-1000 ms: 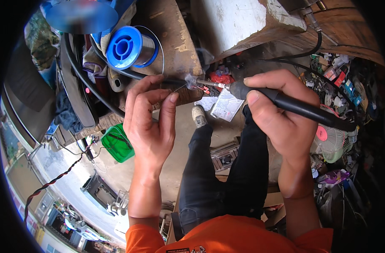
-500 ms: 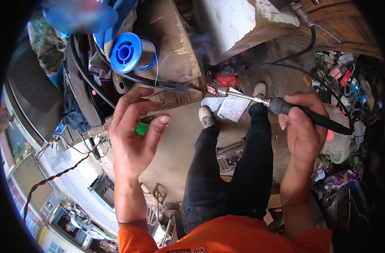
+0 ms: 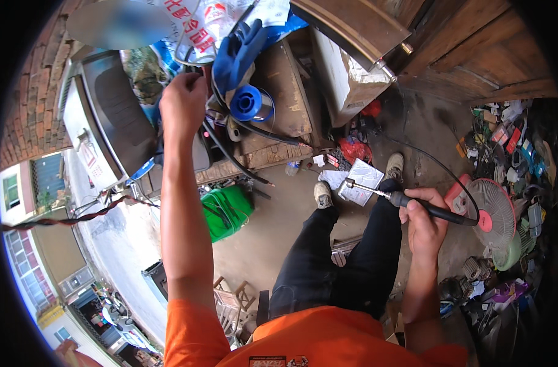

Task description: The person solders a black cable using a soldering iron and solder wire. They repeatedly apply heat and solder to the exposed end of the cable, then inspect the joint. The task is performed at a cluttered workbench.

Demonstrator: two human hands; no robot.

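My right hand [image 3: 424, 220] grips a soldering iron [image 3: 451, 215] by its black handle. The iron's metal shaft points left and ends in a thick hammer-like tip, apart from the cables. My left hand [image 3: 184, 101] reaches to the far left of the bench, fingers bunched among dark cables beside a blue glove [image 3: 236, 58]. What its fingertips hold, if anything, is hidden. A blue spool of solder wire [image 3: 249, 104] rests on the wooden bench [image 3: 285, 85]. Close to it a black cable [image 3: 269, 133] lies with its bare reddish end past the bench edge. Another black cable [image 3: 233, 160] hangs lower.
Below the bench stands a green bin [image 3: 227, 211]. The iron's cord loops past a pink fan [image 3: 490, 214] on the right, near a heap of scrap [image 3: 511, 134]. Papers [image 3: 363, 180] lie on the floor by my shoes. A white-sided box [image 3: 352, 82] stands at the back.
My left hand has moved from below the solder spool up to the cables at far left, its fingers now closed. The iron's tip has come away from the cable end. The view has shifted.
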